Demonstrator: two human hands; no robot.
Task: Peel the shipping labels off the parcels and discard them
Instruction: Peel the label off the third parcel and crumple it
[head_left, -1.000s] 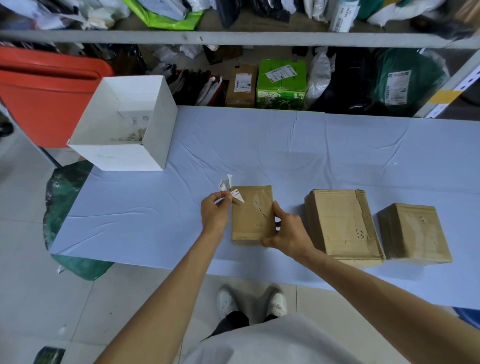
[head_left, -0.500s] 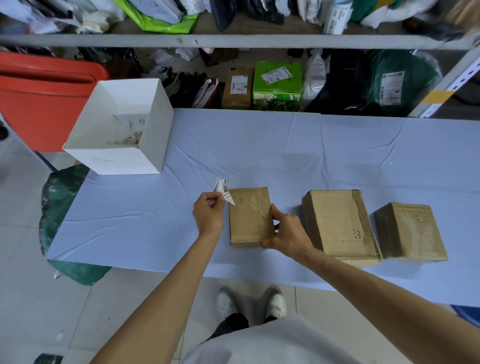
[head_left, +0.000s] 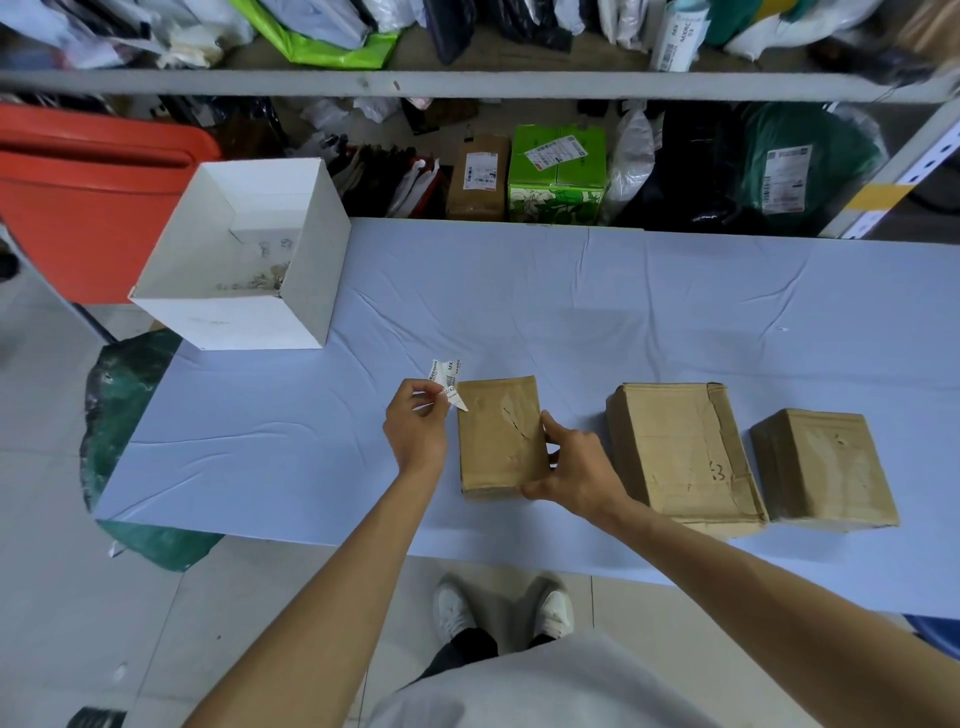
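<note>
Single head-worn view, looking steeply down and forward over table (head_left: 571, 312); shelving beyond.

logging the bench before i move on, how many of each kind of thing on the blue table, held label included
brown cardboard parcels: 3
white open box: 1
peeled label piece, pinched in left hand: 1
total: 5

Inside a cluttered storeroom: pale blue cloth over the tabletop (head_left: 571, 312), grey metal shelving (head_left: 467, 84) behind, red bin (head_left: 88, 197) left, light tiled floor (head_left: 52, 597) below.
</note>
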